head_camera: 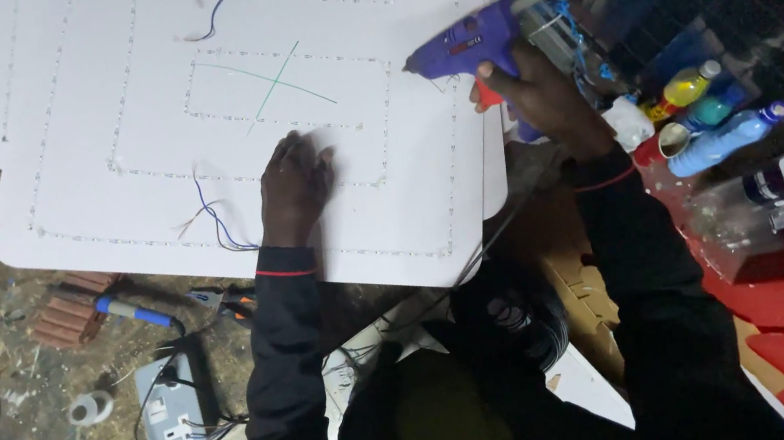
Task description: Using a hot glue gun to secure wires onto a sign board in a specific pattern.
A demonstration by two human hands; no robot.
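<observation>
**Glue gun raised over the white board**

The large white rounded foam board [96, 118] lies on the cluttered bench [27, 439]. On its lower middle, the left hand [295, 187] presses flat, fingers spread. At the board's right edge, the right hand [542, 94] has its grip clamped round the purple plastic glue gun [465, 44], nozzle pointing left.

This looks like a small, cluttered craft or electrical workshop. A rough, debris-strewn counter [47, 437] at lower left carries a socket box [172, 405] with cables plugged in, a roll of tape [91, 407] and hand tools [134, 312], while a large white board [96, 118] with dotted rows of tiny holes and loose wires [215, 218] fills the upper middle. A purple glue gun [469, 41] at upper right and plastic bottles [719, 132] crowded along the right edge add to the makeshift working feel.
</observation>
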